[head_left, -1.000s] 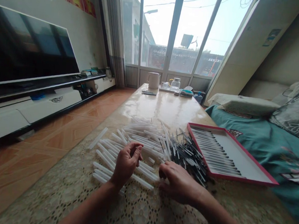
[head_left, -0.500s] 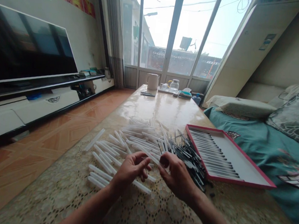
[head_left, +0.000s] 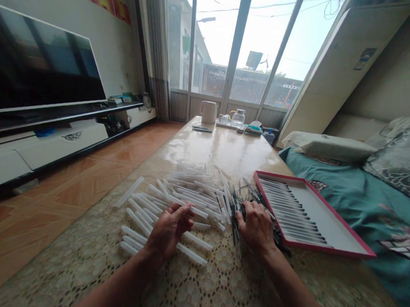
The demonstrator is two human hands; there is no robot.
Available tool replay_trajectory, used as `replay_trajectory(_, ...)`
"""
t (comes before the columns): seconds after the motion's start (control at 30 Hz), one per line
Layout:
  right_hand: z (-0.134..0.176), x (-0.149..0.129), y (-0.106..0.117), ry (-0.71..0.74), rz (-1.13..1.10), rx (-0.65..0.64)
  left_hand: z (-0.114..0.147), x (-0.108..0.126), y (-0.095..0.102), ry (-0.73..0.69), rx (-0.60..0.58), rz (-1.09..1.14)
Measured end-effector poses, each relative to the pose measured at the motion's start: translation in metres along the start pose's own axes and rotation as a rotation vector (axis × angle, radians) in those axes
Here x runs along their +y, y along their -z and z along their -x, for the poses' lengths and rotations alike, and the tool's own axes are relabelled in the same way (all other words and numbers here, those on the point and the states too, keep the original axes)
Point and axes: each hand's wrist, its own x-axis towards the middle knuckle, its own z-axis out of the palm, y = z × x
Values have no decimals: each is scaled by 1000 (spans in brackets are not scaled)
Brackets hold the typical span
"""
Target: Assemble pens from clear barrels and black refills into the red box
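My left hand (head_left: 172, 226) is closed in a pinch on a translucent white pen barrel (head_left: 200, 212), which points to the right above the pile. Under and around it lie many more loose pen barrels (head_left: 140, 221). My right hand (head_left: 257, 226) is down on a heap of thin black-and-white pen refills (head_left: 235, 211). Its fingers are curled together over the refills, their tips hidden, so what they grip does not show. Just right of this hand sits a shallow pink-rimmed box (head_left: 337, 219), where a row of pens with dark ends (head_left: 289, 206) lies side by side.
The long table (head_left: 213, 289) has a patterned cover. At its far end stand a pitcher (head_left: 208, 112), a glass pot (head_left: 239, 116) and a tissue pack (head_left: 253, 128). A sofa with a teal cover (head_left: 329, 181) borders the right side; a TV cabinet (head_left: 69, 137) is left.
My right hand has moved away from the left hand, rightward to the refill heap. My left hand has shifted slightly left, still pinching a pen barrel.
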Motion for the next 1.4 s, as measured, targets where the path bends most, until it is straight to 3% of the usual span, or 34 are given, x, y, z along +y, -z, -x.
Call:
replay_trajectory(0.23, 1, 7, -4, 5, 12, 6, -1, -1, -1, -49, 34, 4)
replay_trajectory(0.53, 2, 17, 9, -68, 2, 157, -2, 4, -3, -71, 65, 37)
replay_trajectory(0.63, 3, 13, 10, -48, -166, 238, -3, 5, -3, -80, 109, 57)
replay_trajectory(0.77, 9, -2, 14, 112, -535, 312, -4, 5, -2, -79, 157, 107)
replay_trajectory(1.03, 22, -29, 29, 286, -662, 307, -5, 5, 0, -63, 176, 150)
replay_trajectory(1.4, 24, -31, 24, 269, -751, 227, -2, 1, -3, -47, 91, 122)
